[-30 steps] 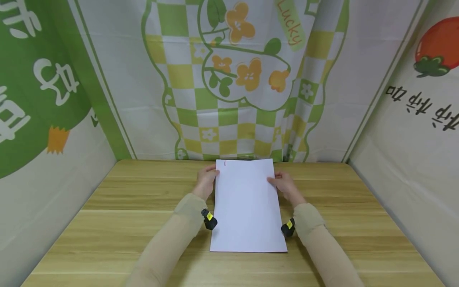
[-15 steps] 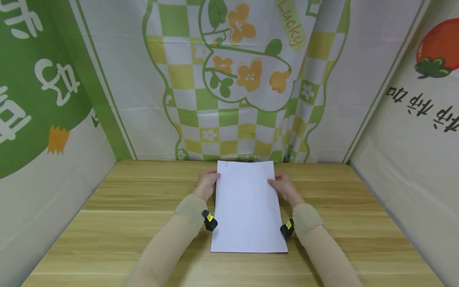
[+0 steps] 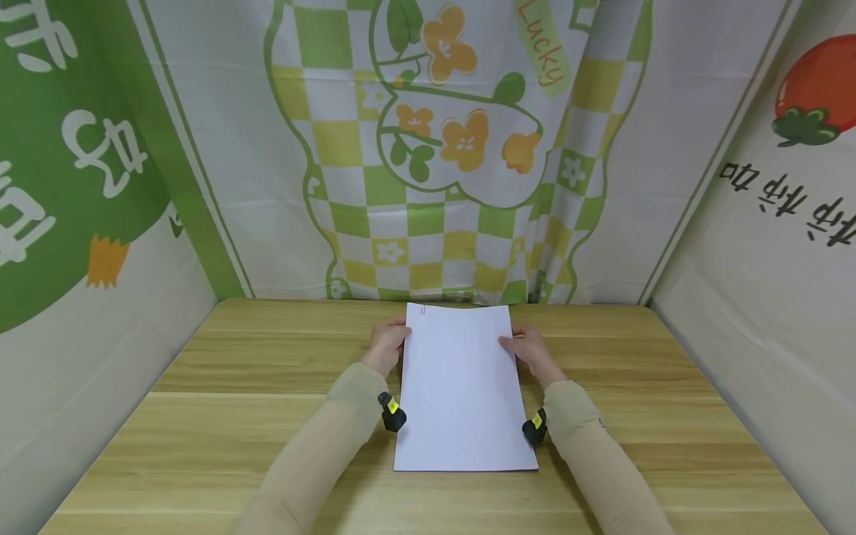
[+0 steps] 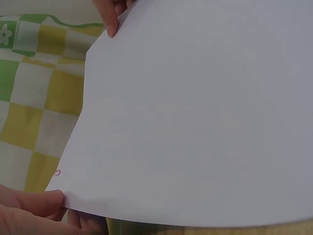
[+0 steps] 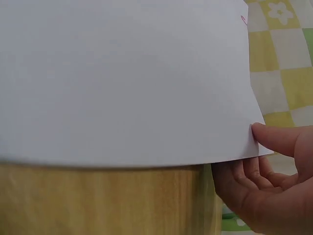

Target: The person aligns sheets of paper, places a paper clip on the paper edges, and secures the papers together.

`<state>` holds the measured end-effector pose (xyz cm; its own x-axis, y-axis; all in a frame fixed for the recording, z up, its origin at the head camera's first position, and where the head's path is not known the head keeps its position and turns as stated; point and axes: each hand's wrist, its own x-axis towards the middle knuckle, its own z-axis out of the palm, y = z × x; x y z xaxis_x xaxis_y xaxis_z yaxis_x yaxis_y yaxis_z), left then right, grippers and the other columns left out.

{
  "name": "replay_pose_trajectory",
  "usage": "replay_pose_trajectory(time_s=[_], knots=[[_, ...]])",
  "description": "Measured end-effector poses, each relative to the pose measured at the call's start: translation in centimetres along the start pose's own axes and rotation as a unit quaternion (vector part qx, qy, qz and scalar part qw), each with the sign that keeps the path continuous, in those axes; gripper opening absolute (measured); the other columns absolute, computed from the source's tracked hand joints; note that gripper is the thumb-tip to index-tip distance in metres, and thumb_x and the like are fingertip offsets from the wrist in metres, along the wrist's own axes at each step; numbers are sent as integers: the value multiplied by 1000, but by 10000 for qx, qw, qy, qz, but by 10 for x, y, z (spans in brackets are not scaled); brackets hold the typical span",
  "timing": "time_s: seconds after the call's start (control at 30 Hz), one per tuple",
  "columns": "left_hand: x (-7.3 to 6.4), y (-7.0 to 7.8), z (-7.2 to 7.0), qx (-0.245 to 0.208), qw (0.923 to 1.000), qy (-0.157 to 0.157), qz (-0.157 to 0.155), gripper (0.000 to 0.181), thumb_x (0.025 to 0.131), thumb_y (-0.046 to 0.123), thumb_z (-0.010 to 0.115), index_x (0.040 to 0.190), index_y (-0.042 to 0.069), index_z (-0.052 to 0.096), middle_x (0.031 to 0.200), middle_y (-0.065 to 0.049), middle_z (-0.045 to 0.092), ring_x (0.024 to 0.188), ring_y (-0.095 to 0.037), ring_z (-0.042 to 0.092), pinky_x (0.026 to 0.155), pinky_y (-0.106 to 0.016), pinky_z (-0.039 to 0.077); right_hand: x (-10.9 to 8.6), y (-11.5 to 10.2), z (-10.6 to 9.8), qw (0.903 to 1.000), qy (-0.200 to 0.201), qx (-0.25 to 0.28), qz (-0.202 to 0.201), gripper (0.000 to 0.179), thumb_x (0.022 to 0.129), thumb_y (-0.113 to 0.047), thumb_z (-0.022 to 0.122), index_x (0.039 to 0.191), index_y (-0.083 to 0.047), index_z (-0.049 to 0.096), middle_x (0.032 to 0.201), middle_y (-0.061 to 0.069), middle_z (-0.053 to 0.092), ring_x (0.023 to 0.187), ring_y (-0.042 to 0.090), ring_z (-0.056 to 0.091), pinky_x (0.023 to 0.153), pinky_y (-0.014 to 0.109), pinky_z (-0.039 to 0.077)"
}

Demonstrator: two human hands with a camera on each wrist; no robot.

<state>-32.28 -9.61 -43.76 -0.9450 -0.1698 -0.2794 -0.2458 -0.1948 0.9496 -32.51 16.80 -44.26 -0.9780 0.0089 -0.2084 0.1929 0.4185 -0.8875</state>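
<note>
White paper [image 3: 464,394] lies lengthwise in front of the person, its far end lifted and slightly bowed in the wrist views. A pink paper clip [image 3: 423,310] sits on its far left corner, at the top edge. My left hand [image 3: 388,345] pinches the left edge near that corner, thumb on top and fingers beneath. On the opposite edge my right hand [image 3: 531,351] pinches the paper the same way, its thumb [image 5: 276,138] on the upper face and curled fingers below. Whether it is one sheet or several I cannot tell.
A wooden table [image 3: 254,416] carries the paper, its back edge just beyond the hands. Behind hangs a checked green and yellow curtain [image 3: 428,223]. Printed cloth walls stand at left and right. Small black cameras [image 3: 393,412] are strapped to both wrists.
The far end of the paper has dropped slightly toward the person, its top edge now bowed a little more. Both hands keep their grip, the left shifting slightly nearer.
</note>
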Motion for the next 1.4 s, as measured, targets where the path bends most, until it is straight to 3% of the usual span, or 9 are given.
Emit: replay_pose_trajectory(time_s=[0.27, 0.57, 0.87, 1.0, 1.17, 1.4], knots=[[0, -2, 2, 58, 9999, 36, -79, 40, 90, -8, 47, 130, -8, 51, 135, -23, 49, 120, -30, 48, 103, -41, 40, 3, 2, -2, 9986, 194, -437, -206, 36, 89, -15, 62, 114, 10, 55, 122, 26, 53, 103, 31, 51, 81, 37, 45], [1, -3, 2, 198, 9995, 202, -158, 37, 89, -6, 50, 126, -5, 56, 130, -22, 53, 101, -23, 52, 81, -30, 42, 6, 4, -3, 9986, 161, -506, 56, 32, 89, -14, 63, 114, 6, 58, 108, 16, 57, 82, 20, 52, 63, 24, 42], [2, -3, 3, 240, 9995, 15, -181, 38, 90, -5, 50, 128, -6, 54, 132, -22, 52, 100, -23, 53, 85, -32, 43, 7, 4, -3, 9984, 183, -518, 166, 36, 87, -13, 65, 116, 7, 57, 116, 21, 56, 90, 22, 54, 71, 27, 46], [2, -4, 2, 305, 9990, -95, -301, 38, 92, -2, 51, 129, -4, 53, 133, -21, 52, 103, -23, 51, 86, -32, 42, 7, 6, -3, 9984, 147, -509, 199, 36, 86, -11, 66, 115, 9, 57, 112, 20, 57, 89, 22, 55, 72, 28, 48], [1, -4, 2, 401, 9987, -104, -314, 39, 92, -1, 52, 131, -3, 51, 134, -20, 50, 109, -25, 50, 90, -35, 42, 8, 7, -5, 9991, 23, -371, 225, 38, 86, -11, 65, 117, 9, 56, 108, 17, 58, 89, 20, 56, 72, 28, 50], [0, 0, 2, 575, 9975, -98, -395, 40, 92, 1, 53, 132, 0, 53, 131, -18, 53, 103, -22, 51, 86, -33, 42, 10, 4, -8, 9987, -184, -312, 350, 43, 87, -11, 64, 122, 10, 52, 116, 19, 56, 96, 22, 55, 81, 34, 52]])
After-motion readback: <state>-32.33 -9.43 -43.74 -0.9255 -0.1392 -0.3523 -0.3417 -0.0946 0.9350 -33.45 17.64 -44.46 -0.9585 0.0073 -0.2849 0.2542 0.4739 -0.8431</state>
